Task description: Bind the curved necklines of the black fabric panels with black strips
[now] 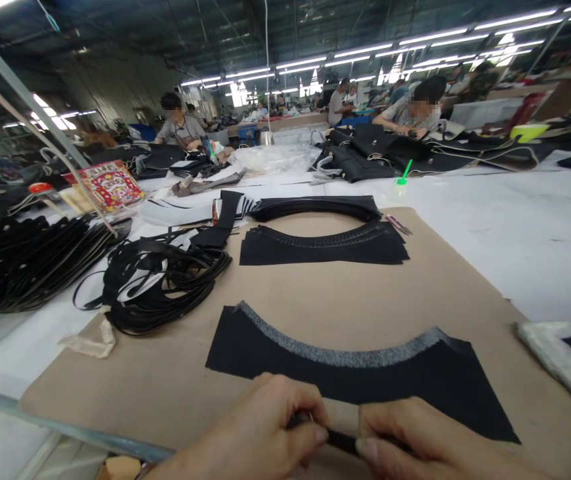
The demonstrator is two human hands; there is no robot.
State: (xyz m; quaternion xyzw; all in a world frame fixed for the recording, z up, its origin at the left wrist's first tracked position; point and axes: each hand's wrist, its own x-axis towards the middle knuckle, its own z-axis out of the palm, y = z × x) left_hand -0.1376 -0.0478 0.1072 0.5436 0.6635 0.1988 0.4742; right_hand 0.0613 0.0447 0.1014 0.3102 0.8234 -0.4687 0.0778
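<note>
Between my two hands runs a narrow black strip (pixel 341 441), held close to the table's front edge. My left hand (pixel 270 427) pinches one part of it between thumb and curled fingers. A short way along, my right hand (pixel 410 437) grips the strip with thumb against fingers. Just beyond the hands lies a flat black curved panel (pixel 365 380) with a grey textured band (pixel 325 352) along its concave edge. Most of the strip is covered by my fingers.
Brown board (pixel 275 287) covers the table. Further back lie stacked black curved pieces (pixel 323 250) and small pink-handled snips (pixel 398 225). A heap of black strips (pixel 165 287) sits left, beside black parts (pixel 25 267). A pale-edged slab (pixel 565 353) lies right. Co-workers (pixel 415 110) sit beyond.
</note>
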